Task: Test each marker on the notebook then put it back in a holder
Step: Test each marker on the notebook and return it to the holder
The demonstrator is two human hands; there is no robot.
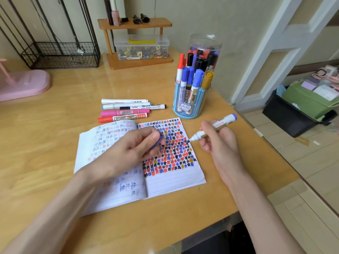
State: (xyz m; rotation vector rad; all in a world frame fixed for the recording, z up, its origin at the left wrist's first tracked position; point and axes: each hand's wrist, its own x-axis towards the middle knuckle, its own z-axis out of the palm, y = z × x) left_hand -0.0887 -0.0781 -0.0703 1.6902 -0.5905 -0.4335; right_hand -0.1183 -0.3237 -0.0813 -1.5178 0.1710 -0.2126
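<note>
At the table (55, 110), the fingers (206, 126) of my right hand (218, 142) are wrapped round a white marker (212, 128) with a blue end. I hold it slanted like a pen, so its dark tip points down and toward my left hand. The tip sits at the inked block on the right page of the open notebook (174, 180); whether it touches the paper I cannot tell. The slant suits a short test stroke, the step I judge to be in hand.

The fingers (152, 138) of my left hand (135, 145) are curled round a small blue piece (158, 142), probably this marker's cap. It is kept just beside the tip, ready to go back on. That hand hovers or rests over the notebook's fold, which may also keep the pages flat.

Just beyond my right fingers stands the holder (190, 99), a clear cup with a blue label. In it markers stand cap-up: several blue, one red, one black, one gold. It is close enough to drop this marker in after capping.

Behind the holder, farther from my fingers, a tall clear jar (204, 50) is packed with more markers, with red, black and blue caps showing.

Beyond my left fingers five loose markers (126, 110) lie side by side, apparently waiting for their turn.
</note>
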